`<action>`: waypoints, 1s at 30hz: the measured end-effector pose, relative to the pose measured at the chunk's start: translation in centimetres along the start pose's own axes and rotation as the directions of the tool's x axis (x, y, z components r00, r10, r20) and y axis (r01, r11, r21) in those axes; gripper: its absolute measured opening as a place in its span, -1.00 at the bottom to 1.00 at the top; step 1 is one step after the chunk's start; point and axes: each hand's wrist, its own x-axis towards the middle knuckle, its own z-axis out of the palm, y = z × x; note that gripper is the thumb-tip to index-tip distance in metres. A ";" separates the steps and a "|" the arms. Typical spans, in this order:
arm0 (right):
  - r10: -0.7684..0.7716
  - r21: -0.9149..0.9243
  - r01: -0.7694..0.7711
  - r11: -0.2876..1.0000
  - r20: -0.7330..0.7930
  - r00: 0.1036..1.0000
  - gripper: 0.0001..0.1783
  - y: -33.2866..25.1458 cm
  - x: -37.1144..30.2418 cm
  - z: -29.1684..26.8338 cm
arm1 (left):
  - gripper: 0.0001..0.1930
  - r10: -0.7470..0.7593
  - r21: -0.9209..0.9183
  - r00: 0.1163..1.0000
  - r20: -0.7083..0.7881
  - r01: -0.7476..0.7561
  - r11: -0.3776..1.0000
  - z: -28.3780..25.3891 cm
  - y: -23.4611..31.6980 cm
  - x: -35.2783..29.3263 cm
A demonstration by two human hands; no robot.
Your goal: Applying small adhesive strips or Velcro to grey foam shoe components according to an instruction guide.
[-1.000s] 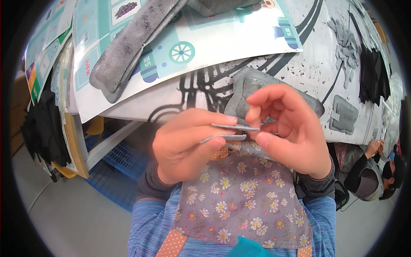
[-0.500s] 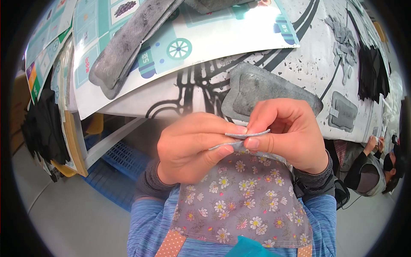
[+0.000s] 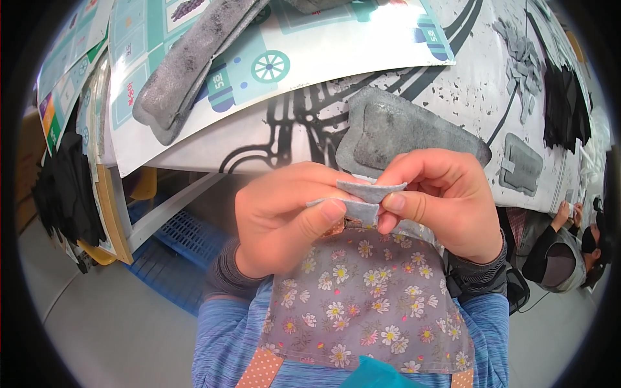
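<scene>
In front of my apron, my left hand (image 3: 278, 220) and my right hand (image 3: 449, 204) are close together, both closed in a pinch. Between them are two short grey felt strips, an upper strip (image 3: 372, 191) and a lower strip (image 3: 359, 211). My left thumb presses on the lower strip. The right thumb and forefinger grip the right ends, where the strips come close together. Whether they are joined behind the fingers is hidden. Just beyond my hands, a large grey felt pad (image 3: 411, 132) with a raised middle lies on the table.
A smaller grey pad (image 3: 521, 169) with a pale tag lies to the right. Farther back are a pile of grey strips (image 3: 521, 61) and a black cloth bundle (image 3: 565, 107). Long grey felt pieces (image 3: 194, 68) rest on printed sheets (image 3: 310, 61). Another person (image 3: 556, 258) sits at right.
Both felt strips have tipped so that more of their flat faces shows. My left fingers have shifted slightly left, and the strips' edges stand farther apart.
</scene>
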 end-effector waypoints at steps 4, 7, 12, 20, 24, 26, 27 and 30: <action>-0.050 0.029 0.052 0.998 -0.074 0.996 -0.84 -0.6 0.0 0.4 | -0.76 -0.024 -0.137 1.000 -0.015 0.022 0.990 -0.1 -0.4 -0.1; -0.143 0.061 0.146 0.987 -0.040 0.989 -0.81 -0.3 -0.3 0.2 | -0.74 -0.024 -0.180 0.998 -0.060 0.013 0.984 0.2 -0.7 -0.3; -0.141 0.000 0.141 0.990 -0.042 0.989 -0.81 1.1 0.3 0.2 | -0.74 -0.038 -0.221 0.997 -0.062 0.024 0.975 0.5 -0.6 -0.2; -0.182 0.065 0.188 0.980 -0.097 0.979 -0.81 1.3 0.7 0.9 | -0.80 -0.012 -0.106 0.997 0.076 0.020 0.994 0.4 -0.2 -0.1; -0.196 -0.107 0.187 0.976 -0.076 0.978 -0.80 0.9 1.0 0.7 | -0.82 0.047 0.012 0.995 0.085 -0.048 0.999 0.4 0.0 0.3; -0.190 -0.096 0.184 0.978 -0.056 0.980 -0.79 0.8 1.0 0.4 | -0.83 0.053 0.062 0.991 0.125 -0.062 0.996 0.4 0.2 0.4; -0.133 -0.030 0.132 0.991 -0.053 0.990 -0.80 0.6 0.9 0.4 | -0.83 0.052 0.062 0.991 0.125 -0.060 0.996 0.5 0.1 0.4; -0.089 0.063 0.092 0.994 -0.045 0.995 -0.84 0.9 1.0 -0.1 | -0.87 0.151 0.183 0.987 0.060 -0.159 0.970 0.9 -0.1 0.3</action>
